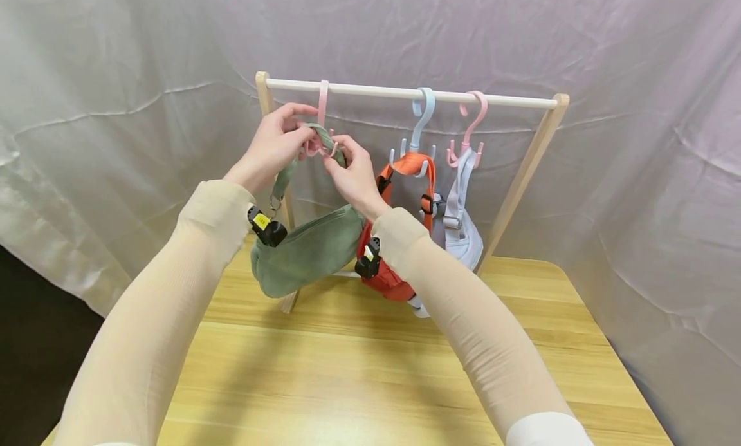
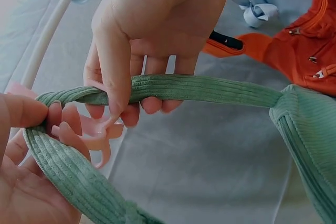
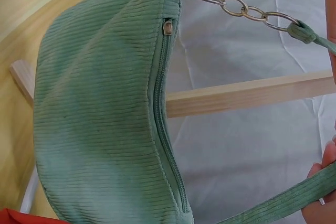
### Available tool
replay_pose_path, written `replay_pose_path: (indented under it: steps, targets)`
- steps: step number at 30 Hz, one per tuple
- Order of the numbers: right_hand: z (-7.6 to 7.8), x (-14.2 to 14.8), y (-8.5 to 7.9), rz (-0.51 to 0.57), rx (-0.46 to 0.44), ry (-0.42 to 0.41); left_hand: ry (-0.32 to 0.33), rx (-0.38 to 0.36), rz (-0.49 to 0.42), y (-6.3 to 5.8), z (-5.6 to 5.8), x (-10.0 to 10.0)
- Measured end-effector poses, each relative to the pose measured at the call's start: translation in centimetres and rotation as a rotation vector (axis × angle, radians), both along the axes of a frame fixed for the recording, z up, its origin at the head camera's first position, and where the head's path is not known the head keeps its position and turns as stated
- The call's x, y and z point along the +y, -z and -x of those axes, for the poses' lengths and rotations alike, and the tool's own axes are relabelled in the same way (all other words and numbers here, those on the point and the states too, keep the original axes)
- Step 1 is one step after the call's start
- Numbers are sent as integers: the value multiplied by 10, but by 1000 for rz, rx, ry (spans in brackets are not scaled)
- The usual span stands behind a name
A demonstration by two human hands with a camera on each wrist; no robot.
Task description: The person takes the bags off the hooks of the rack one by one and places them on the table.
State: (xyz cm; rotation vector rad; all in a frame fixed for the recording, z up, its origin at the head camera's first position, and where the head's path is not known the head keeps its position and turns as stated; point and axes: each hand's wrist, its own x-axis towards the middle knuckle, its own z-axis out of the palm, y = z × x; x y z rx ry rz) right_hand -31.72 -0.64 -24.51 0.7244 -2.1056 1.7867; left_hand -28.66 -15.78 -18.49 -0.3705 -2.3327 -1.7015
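Note:
A green corduroy shoulder bag hangs by its strap between my hands at the rack's left end. My left hand pinches the strap where it bends, close to a pink hanger hook. With thumb and fingers, my right hand grips the strap a little further along. The strap passes over the hanger's pink prongs, partly hidden by fingers. In the right wrist view, a metal chain joins the strap to the bag's zippered body.
A wooden rack with a white rail stands on a wooden table. To the right, an orange-red bag hangs from a blue hanger, and a pale blue bag from another pink hanger. Grey curtain surrounds the table.

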Motion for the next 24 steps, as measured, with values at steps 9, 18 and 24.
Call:
replay_pose_path:
  steps: [9, 18, 24]
  targets:
    - [3, 0, -2, -59, 32, 21, -16, 4, 13, -6, 5, 2]
    - [2, 1, -5, -96, 24, 27, -30, -7, 40, -13, 5, 3]
    - [2, 2, -7, -94, 29, 19, -38, 4, 40, -16, 4, 3]
